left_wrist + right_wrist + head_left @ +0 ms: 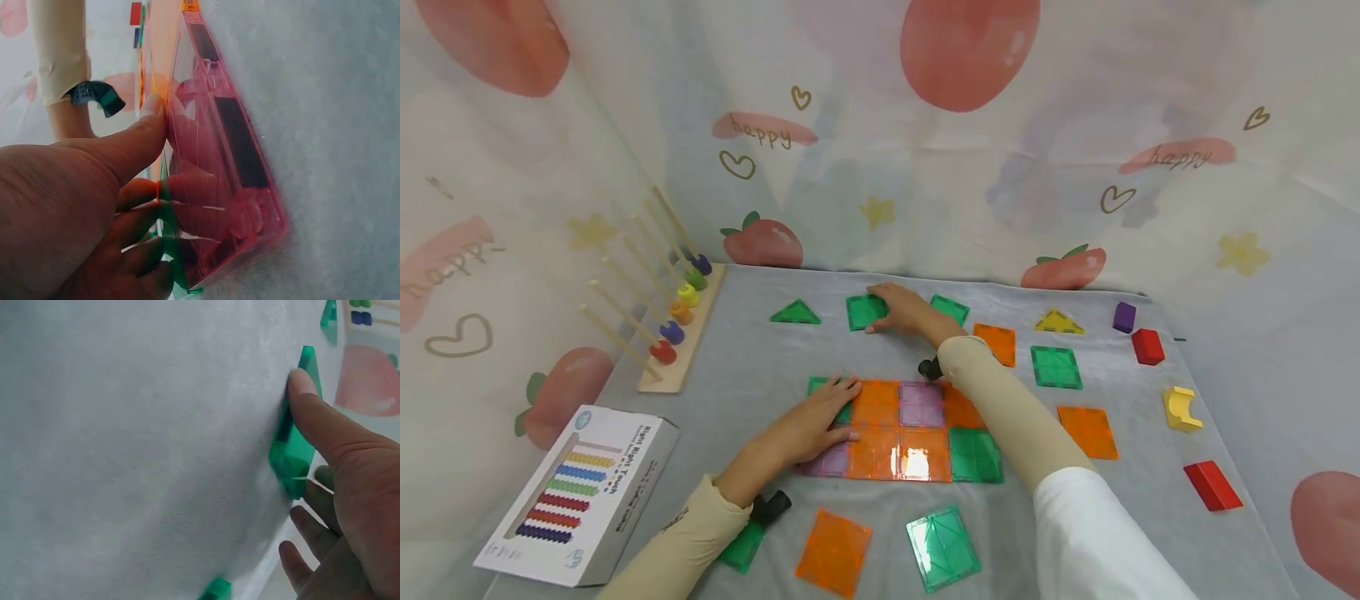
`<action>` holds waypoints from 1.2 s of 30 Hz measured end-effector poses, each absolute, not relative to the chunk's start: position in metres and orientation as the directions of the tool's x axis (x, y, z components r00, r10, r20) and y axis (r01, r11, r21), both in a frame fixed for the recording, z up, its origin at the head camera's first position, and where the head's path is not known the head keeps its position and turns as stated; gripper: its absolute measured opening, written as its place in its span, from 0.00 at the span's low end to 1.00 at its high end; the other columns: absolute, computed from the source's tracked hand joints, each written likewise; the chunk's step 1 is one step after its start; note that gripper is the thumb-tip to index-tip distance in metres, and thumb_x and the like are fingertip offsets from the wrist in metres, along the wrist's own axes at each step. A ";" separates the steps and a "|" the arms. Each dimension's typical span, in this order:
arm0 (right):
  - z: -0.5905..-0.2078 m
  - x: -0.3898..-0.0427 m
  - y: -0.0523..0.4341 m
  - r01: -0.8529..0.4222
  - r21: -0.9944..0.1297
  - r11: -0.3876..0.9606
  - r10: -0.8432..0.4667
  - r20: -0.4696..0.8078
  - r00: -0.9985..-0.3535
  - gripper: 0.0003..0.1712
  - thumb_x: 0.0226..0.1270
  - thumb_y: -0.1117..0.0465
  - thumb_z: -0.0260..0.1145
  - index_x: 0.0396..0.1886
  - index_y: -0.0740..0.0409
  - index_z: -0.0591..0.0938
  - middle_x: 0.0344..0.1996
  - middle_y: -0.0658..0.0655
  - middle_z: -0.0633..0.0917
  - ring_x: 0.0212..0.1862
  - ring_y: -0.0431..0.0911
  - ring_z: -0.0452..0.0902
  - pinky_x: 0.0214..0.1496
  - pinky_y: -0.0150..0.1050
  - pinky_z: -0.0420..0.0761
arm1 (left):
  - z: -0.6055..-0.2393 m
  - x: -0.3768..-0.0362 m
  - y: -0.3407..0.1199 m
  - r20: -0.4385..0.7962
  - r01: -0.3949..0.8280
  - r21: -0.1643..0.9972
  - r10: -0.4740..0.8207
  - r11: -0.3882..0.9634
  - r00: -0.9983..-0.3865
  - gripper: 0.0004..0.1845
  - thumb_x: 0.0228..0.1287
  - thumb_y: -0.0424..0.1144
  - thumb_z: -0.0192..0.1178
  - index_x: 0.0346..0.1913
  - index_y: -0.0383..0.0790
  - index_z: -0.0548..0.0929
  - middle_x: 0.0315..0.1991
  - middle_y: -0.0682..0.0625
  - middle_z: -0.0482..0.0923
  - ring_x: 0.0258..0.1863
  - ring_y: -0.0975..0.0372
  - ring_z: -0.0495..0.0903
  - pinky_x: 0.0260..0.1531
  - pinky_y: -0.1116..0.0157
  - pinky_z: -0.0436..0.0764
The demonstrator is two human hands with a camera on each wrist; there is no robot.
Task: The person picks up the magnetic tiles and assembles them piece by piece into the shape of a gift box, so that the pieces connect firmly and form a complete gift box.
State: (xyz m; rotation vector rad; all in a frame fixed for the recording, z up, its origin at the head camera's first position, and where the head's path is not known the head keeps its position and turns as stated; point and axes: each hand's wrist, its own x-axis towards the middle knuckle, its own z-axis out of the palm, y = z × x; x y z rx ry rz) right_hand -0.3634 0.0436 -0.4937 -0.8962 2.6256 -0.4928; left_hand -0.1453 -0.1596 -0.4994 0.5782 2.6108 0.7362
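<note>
Flat on the cloth lies a two-row block of translucent magnetic tiles, among them an orange tile (876,403), a purple tile (922,405) and a green tile (976,456). My left hand (817,423) rests on its left end with fingers extended, the thumb over the pink-purple corner tile (206,144). Toward the back, my right hand (904,310) holds a green square tile (862,312) at its edges between thumb and fingers. The right wrist view shows the thumb on this tile's near edge (297,434); some fingertips are hidden behind it.
Loose tiles surround the block: a green triangle (796,312), a yellow triangle (1060,322), an orange square (1088,432) and a front green square (943,548). Left are a peg bead stand (700,337) and a box (576,496); right, a red block (1213,486) and a yellow arch (1182,409).
</note>
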 end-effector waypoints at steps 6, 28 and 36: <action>-0.489 -0.367 0.039 -0.547 -0.305 0.779 -0.615 -0.204 -0.762 0.49 0.69 0.39 0.74 0.82 0.55 0.68 0.79 0.60 0.68 0.80 0.58 0.62 0.82 0.60 0.59 | -0.501 -0.145 -0.159 -0.211 0.289 0.574 0.479 0.766 -0.852 0.43 0.76 0.52 0.64 0.83 0.36 0.60 0.85 0.41 0.53 0.85 0.44 0.47 0.80 0.42 0.56; -0.467 -0.300 0.061 -0.639 -0.206 0.741 -0.671 -0.255 -0.696 0.52 0.64 0.30 0.73 0.76 0.59 0.74 0.70 0.60 0.75 0.71 0.56 0.71 0.72 0.51 0.76 | -0.500 -0.143 -0.159 -0.195 0.257 0.608 0.455 0.751 -0.869 0.46 0.74 0.50 0.67 0.84 0.35 0.57 0.86 0.37 0.40 0.83 0.42 0.55 0.77 0.43 0.64; -0.479 -0.285 0.074 -0.654 -0.249 0.714 -0.700 -0.222 -0.679 0.46 0.71 0.32 0.68 0.76 0.57 0.74 0.69 0.59 0.76 0.68 0.54 0.75 0.73 0.51 0.75 | -0.498 -0.142 -0.158 -0.201 0.289 0.596 0.488 0.749 -0.849 0.47 0.76 0.48 0.64 0.85 0.35 0.51 0.86 0.38 0.44 0.85 0.41 0.46 0.79 0.39 0.56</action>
